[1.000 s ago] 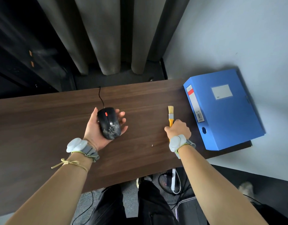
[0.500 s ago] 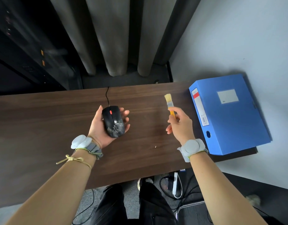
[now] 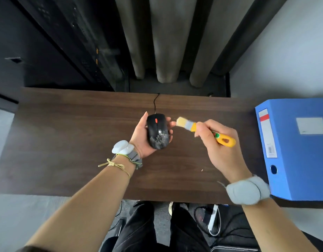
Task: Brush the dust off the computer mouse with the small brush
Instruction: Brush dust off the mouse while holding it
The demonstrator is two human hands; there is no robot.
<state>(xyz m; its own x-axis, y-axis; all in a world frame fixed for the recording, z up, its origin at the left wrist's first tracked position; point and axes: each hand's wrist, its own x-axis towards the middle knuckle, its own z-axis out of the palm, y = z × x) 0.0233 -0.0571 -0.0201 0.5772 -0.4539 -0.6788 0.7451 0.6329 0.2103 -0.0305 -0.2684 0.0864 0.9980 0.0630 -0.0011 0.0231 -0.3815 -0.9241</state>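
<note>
A black wired computer mouse (image 3: 157,130) with an orange scroll wheel lies in the palm of my left hand (image 3: 141,138), held above the middle of the dark wooden desk (image 3: 69,142). White dust covers the mouse's rear half. My right hand (image 3: 221,144) grips the yellow handle of a small brush (image 3: 190,125). The brush points left, and its pale bristles sit just right of the mouse, close to my left fingertips.
A blue box file (image 3: 293,148) lies flat on the desk's right end, overhanging the front edge. The mouse cable (image 3: 155,104) runs back over the far edge. Grey curtain folds (image 3: 168,39) hang behind. Cables and a power strip (image 3: 212,220) lie on the floor below.
My right hand lifted the brush off the desk, turned it to point left and carried it to the mouse's right side. My left hand kept the mouse cradled.
</note>
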